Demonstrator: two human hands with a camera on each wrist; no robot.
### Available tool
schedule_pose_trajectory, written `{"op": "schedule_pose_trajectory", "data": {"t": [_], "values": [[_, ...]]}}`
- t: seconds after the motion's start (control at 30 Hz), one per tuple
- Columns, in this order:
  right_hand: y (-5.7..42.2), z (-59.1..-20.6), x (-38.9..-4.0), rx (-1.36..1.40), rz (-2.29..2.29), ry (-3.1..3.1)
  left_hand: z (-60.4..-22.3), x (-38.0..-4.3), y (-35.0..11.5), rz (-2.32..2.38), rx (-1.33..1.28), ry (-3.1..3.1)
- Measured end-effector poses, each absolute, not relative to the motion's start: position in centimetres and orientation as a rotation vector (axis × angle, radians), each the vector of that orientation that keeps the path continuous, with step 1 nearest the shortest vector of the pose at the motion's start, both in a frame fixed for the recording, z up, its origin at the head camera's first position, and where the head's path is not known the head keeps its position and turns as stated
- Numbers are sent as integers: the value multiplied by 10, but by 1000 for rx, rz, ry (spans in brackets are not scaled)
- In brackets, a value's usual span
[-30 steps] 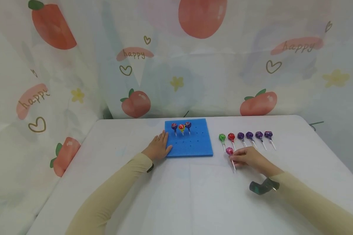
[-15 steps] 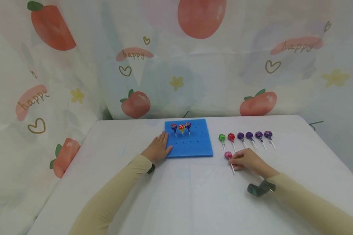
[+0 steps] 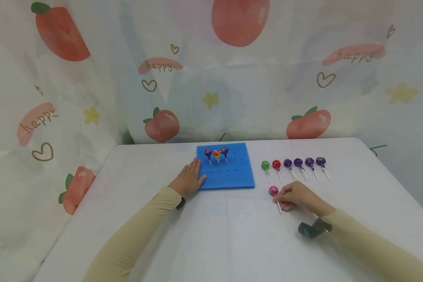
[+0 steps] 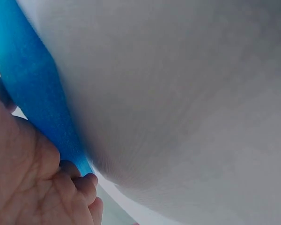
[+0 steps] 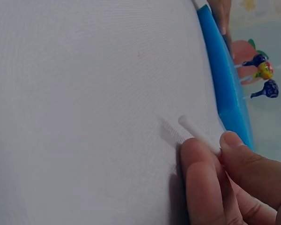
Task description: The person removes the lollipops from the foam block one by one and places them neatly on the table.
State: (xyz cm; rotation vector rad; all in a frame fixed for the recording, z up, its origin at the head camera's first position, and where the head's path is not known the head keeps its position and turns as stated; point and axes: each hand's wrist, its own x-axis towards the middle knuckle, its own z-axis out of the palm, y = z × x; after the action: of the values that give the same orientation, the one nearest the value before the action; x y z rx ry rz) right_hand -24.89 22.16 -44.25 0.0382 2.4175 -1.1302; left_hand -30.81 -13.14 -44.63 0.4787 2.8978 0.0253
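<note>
The pink lollipop (image 3: pixel 273 190) is in your right hand (image 3: pixel 296 196): thumb and fingers pinch its white stick (image 5: pixel 196 131), no slack showing. Candy end sits just ahead and left of those fingertips; bare stick end sticks out on the near side. Right wrist view shows the stick's shadow apart from it, so the free end looks off the table (image 3: pixel 211 239). Candy is hidden in that view.

Beyond your right fingers, six lollipops lie in a row: green lollipop (image 3: pixel 265 165), red lollipop (image 3: pixel 276 164), then four purple lollipops (image 3: pixel 298 162) running right. None of them touched.

Well left of the right fingers is the blue board (image 3: pixel 215 182). Your left hand (image 3: pixel 187 178) rests at its left edge, fingers stretched out along it, thumb at the near corner, nothing gripped. Past the left fingertips, toward the board's far side, three upright lollipops (image 3: pixel 216 154) stand together; several bare holes (image 3: pixel 227 176) show around and nearer.

Step in hand, my read: pick done, stick being held ready, nothing placed from this grip. Next move, if it's the board: carry left, tip the stick upright, bare end down over a free hole, and leave enough stick below the fingers. Left hand should brace the board. Watch for the stick twisting in the pinch.
</note>
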Motion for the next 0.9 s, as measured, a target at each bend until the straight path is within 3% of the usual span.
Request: {"op": "schedule_pose_trajectory", "data": {"t": [0.9], "values": [[230,-435,-248,-84,-1083,2383,-450,-311,-132,64,470,2890]]}}
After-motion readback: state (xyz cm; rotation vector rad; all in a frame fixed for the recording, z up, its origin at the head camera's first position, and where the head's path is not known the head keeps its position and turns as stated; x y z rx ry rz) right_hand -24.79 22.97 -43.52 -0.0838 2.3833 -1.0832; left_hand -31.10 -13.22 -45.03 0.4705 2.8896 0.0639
